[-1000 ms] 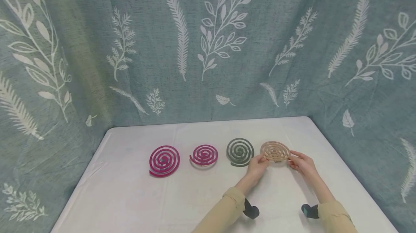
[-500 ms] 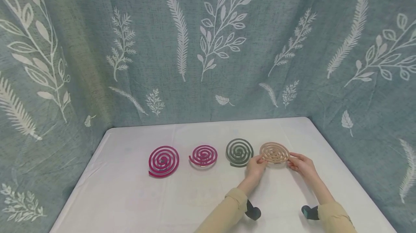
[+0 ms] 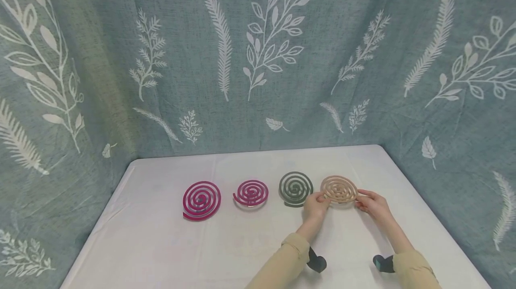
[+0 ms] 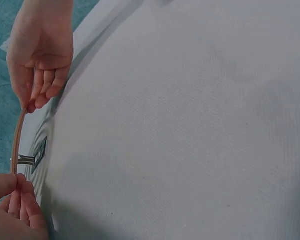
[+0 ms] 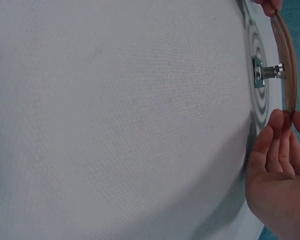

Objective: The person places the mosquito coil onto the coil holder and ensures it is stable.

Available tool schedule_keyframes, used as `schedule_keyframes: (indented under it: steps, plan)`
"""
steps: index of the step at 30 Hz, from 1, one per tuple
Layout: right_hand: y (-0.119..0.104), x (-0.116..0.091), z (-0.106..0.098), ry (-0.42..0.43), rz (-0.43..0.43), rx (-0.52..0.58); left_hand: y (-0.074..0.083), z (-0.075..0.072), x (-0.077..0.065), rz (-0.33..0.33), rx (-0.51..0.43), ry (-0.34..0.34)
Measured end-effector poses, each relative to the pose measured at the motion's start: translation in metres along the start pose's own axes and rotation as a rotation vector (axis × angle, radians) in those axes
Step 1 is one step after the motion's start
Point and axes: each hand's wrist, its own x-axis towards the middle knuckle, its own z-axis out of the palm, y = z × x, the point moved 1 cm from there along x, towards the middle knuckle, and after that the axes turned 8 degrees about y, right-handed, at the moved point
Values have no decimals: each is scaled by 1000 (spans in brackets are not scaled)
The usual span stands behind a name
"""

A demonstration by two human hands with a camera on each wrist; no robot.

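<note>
A tan mosquito coil (image 3: pixel 339 189) is at the right end of a row of coils, edge-on in both wrist views. My left hand (image 3: pixel 316 208) pinches its near left edge between thumb and fingers. On its right edge, my right hand (image 3: pixel 375 205) pinches the rim with thumb and fingertips. Under the coil, a small metal stand (image 4: pixel 38 156) with a flat foot shows between the two hands; the right wrist view shows this stand (image 5: pixel 264 71) too, just above the white cloth. Left of it lies a dark green coil (image 3: pixel 296 189), close to my left hand.
Two magenta coils, one at far left (image 3: pixel 201 200) and a smaller-looking one (image 3: pixel 251 192) raised over the cloth, continue the row. The white-covered table (image 3: pixel 161 244) ends at a leaf-patterned blue-green curtain (image 3: pixel 185 56) behind and at both sides.
Both hands keep their pinch on the tan coil, which tips slightly. My left forearm has shifted a little to the right. The head view has drifted slightly; the other coils stay put.
</note>
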Motion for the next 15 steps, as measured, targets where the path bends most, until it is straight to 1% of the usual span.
schedule_keyframes:
  steps: [8,15]
  plan:
    - [-1,-1,0,3,-14,-16,1,0,-1,4,3,21]
    - [-1,-1,0,3,-14,-2,1,1,-3,-11,11,20]
